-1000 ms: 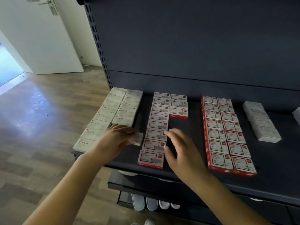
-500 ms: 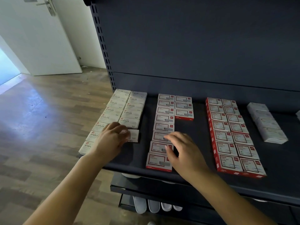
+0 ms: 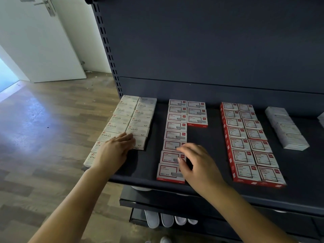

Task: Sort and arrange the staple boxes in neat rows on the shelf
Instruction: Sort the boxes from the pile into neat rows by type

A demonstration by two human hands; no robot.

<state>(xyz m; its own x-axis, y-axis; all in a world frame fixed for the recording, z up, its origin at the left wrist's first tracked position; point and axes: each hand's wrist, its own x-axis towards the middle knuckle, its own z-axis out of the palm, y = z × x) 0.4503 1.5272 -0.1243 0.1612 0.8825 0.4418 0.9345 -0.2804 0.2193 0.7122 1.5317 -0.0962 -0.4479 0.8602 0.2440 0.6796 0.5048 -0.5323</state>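
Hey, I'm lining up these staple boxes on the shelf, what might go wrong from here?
1. The beige box your left hand is pushing into the second beige row may nudge its neighbours crooked.
2. The front beige box lies at the shelf's corner, beside your left wrist; a bump might tip it off.
3. Your right hand hovers over the single red-and-white row and may skew it.

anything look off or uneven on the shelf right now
Nothing spilled or damaged. The odd spot is the middle red-and-white block: its right column stops after three boxes while the left one runs to the shelf's front edge.
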